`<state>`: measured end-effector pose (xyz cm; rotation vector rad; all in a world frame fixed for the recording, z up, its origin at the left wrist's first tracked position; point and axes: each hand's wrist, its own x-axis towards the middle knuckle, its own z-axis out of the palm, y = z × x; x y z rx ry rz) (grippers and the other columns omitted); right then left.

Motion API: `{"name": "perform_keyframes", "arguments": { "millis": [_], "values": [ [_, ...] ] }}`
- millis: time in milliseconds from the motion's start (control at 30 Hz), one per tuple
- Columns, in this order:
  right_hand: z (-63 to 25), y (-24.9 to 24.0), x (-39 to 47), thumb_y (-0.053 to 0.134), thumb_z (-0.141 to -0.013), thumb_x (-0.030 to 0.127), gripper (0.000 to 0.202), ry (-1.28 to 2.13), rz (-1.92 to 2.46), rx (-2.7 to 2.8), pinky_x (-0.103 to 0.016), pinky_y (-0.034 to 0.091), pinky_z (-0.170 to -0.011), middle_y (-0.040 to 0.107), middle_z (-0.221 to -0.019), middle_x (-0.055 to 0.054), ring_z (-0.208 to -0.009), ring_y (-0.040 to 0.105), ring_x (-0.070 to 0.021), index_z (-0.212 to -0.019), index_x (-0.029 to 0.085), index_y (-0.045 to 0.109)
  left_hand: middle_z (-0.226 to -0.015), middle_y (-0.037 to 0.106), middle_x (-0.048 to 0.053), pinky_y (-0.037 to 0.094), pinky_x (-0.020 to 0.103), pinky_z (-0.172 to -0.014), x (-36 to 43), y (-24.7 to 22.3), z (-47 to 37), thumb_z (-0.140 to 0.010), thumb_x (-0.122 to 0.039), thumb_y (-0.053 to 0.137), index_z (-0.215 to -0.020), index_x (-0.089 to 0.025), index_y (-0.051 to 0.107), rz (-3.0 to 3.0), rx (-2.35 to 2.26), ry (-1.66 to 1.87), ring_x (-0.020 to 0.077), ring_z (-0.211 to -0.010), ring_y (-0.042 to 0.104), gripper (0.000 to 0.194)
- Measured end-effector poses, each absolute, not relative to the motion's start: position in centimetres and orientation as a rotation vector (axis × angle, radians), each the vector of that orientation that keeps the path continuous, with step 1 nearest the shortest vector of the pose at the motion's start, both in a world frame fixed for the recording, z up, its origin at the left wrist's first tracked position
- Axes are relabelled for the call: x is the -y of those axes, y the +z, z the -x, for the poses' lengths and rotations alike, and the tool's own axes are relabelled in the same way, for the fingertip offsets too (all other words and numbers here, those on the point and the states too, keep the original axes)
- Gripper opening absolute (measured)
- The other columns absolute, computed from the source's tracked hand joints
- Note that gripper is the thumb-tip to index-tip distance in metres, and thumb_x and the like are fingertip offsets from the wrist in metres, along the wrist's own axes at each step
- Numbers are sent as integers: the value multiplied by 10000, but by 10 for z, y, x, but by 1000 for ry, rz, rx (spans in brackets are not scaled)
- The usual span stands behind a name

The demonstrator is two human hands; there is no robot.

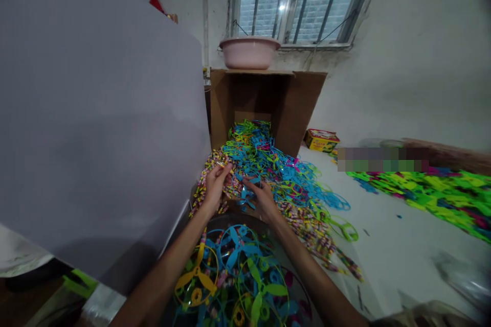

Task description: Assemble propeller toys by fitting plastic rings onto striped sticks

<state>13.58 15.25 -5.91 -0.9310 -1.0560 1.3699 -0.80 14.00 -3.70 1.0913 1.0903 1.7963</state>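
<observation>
My left hand (217, 184) has its fingers closed near the striped sticks (207, 176); something small and shiny shows at its fingertips, too small to name. My right hand (261, 191) is closed on a blue propeller piece (246, 194), just right of the left hand. Behind both hands, a heap of blue and green ringed propellers (257, 150) spills out of a cardboard box (299, 112) lying open towards me. Below my wrists a dark tub (253, 222) holds blue, green and yellow propellers with rings.
A pink basin (250, 53) stands on the box. Grey panel (103, 112) at left. On the white table (387, 250), more striped sticks (310, 230) lie right of my hands, a yellow-red carton (322, 140) behind, and a green pile (433, 194) far right.
</observation>
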Motion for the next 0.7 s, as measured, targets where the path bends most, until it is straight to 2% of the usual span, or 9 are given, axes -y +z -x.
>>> {"name": "perform_keyframes", "arguments": {
  "millis": [233, 500, 700],
  "values": [
    [-135, -60, -151, 872, -555, 482, 397, 1353, 914, 1112, -259, 478, -577, 697, -786, -17, -698, 625, -170, -838, 228, 759, -574, 427, -62, 287, 209, -503, -140, -38, 6, -738, -526, 744, -632, -177, 500, -1126, -1102, 1765, 79, -520, 383, 439],
    [-135, -64, -154, 867, -569, 505, 398, 1337, 912, 1137, -271, 492, -582, 700, -758, -31, -688, 640, -186, -821, 218, 755, -593, 468, -45, 333, 220, -519, -139, -38, 7, -765, -551, 713, -662, -182, 522, -1122, -1121, 1724, 90, -523, 417, 428],
    [-136, -67, -157, 877, -540, 520, 422, 1307, 913, 1133, -287, 519, -612, 717, -772, -41, -700, 654, -193, -786, 202, 748, -532, 425, -67, 312, 211, -498, -140, -41, 4, -702, -542, 776, -605, -181, 485, -1173, -1126, 1714, 77, -486, 403, 473]
  ]
}}
